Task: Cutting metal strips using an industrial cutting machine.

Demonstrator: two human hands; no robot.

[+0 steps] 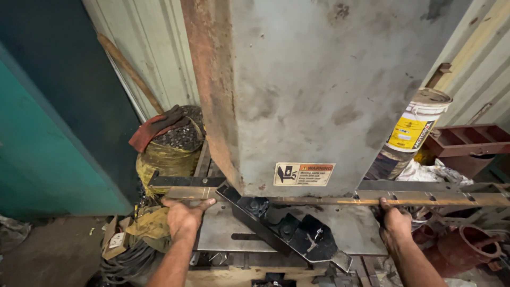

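Note:
A long rusty flat steel bar (425, 199) lies across the grey bed (350, 228) of a big grey metal-working machine (329, 90), passing under its body. My left hand (183, 215) grips the bar's left end, thumb on top. My right hand (394, 219) holds the bar on the right side, fingers curled over its near edge. A black notched guide bracket (297, 234) is bolted slantwise on the bed between my hands.
A yellow sack (167, 154) of small dark pieces with a red glove (156, 126) on it stands at the left. A wooden handle (130, 69) leans on the wall. Right: a paint can (417, 127), red steel frame (467, 141), crumpled white sheet (430, 171).

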